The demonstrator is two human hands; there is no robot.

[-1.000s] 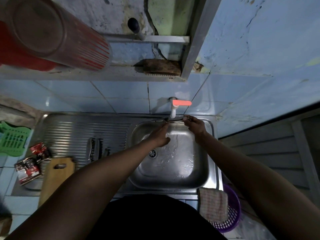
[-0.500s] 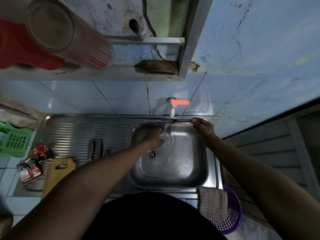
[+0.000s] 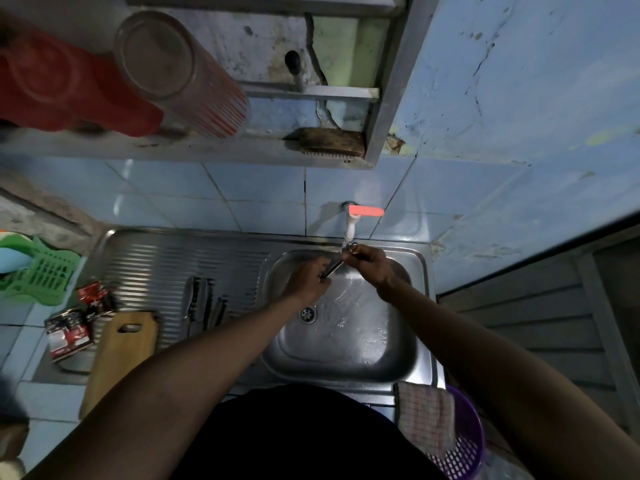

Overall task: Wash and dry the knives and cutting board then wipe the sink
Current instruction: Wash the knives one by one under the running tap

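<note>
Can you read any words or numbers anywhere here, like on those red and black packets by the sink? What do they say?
No text here can be read.
Red and black sachet packets left of the ribbed steel draining board: printing shows, but too small and blurred to read.
Clear ribbed tumbler with red stripes on the shelf: stripes only, no words.
White tap with the orange-red lever: no label visible.
Checked cloth: pattern only.
</note>
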